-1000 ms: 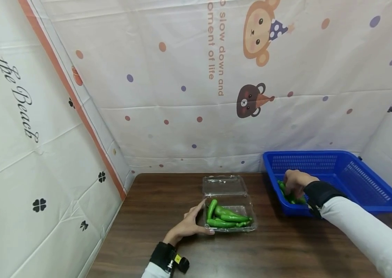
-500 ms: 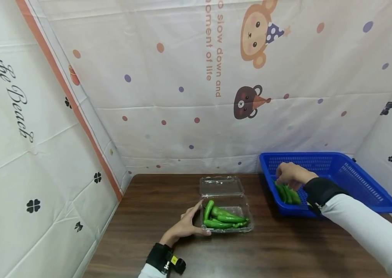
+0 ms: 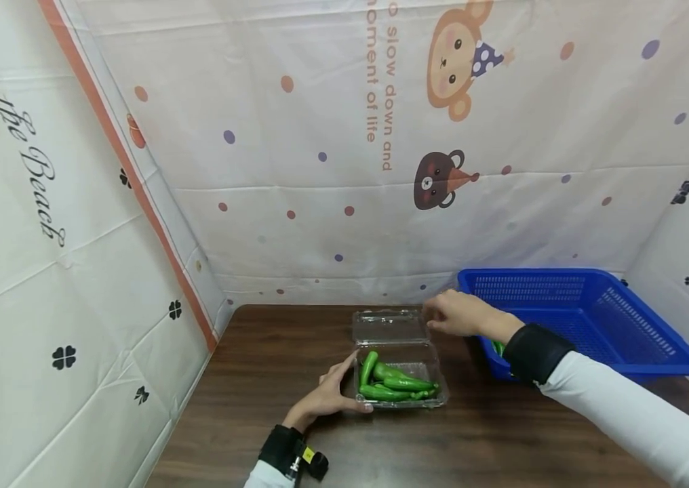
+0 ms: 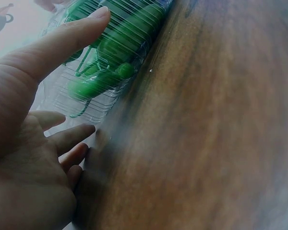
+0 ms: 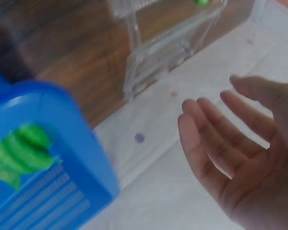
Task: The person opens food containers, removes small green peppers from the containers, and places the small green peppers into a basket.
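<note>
In the head view my left hand (image 3: 325,398) rests at the left side of a clear plastic clamshell box (image 3: 442,400). Its thumb lies along the near side and the fingers reach to the far left corner, fairly straight. Several green peppers (image 3: 402,383) lie in the box, whose lid (image 3: 390,327) is folded back on the table. My right hand (image 3: 460,313) is above the table, between the lid and the blue basket (image 3: 664,366). The right wrist view shows this hand with loosely bent fingers and nothing in them.
More green peppers (image 5: 24,151) lie at one end of the blue basket, partly hidden by the right arm in the head view. The brown wooden table (image 3: 271,352) meets a printed cloth wall (image 3: 320,237) at the back; other cloth walls stand at both sides.
My right hand has risen from the peppers in the basket and moved left over its rim, towards the box lid. My left hand and the box keep their place.
</note>
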The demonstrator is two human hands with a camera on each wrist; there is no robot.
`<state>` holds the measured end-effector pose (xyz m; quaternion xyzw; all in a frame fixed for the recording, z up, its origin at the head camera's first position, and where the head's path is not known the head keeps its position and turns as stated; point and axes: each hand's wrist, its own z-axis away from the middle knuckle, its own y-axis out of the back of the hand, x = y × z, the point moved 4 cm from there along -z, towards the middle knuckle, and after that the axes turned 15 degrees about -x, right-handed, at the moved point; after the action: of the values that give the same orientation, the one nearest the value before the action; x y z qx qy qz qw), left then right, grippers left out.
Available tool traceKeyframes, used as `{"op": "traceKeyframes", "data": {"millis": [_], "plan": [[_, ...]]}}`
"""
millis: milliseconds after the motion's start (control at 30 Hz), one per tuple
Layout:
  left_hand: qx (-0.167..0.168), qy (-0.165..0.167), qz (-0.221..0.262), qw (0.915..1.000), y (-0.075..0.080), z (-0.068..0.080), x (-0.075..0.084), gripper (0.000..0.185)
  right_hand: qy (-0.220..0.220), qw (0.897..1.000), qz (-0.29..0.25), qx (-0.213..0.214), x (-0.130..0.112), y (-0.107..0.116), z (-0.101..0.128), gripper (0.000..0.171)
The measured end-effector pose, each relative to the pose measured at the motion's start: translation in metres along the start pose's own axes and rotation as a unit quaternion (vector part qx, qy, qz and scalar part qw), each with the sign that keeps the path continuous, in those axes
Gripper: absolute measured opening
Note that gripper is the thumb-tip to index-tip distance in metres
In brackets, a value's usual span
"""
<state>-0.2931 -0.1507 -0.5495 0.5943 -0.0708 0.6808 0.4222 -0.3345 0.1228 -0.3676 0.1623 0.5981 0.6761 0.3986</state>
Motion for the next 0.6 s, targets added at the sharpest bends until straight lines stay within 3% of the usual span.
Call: {"op": "traceKeyframes", "data": {"millis": [267,500,600], "plan": [[0.001,-0.003,-0.002,1.0,-0.002,0.0,-0.001,0.115,0.085,0.994,0.0,-0.068,-0.029,-0.035,-0.018,0.021],[0.007,0.001,-0.005,1.0,-0.001,0.0,0.0,0.115,0.1,0.989,-0.019,-0.109,-0.042,-0.076,-0.03,0.025],[0.007,-0.001,-0.008,0.9999,0.0,0.001,0.001,0.115,0.098,0.989,-0.016,-0.108,-0.045,-0.087,-0.032,0.026]]}}
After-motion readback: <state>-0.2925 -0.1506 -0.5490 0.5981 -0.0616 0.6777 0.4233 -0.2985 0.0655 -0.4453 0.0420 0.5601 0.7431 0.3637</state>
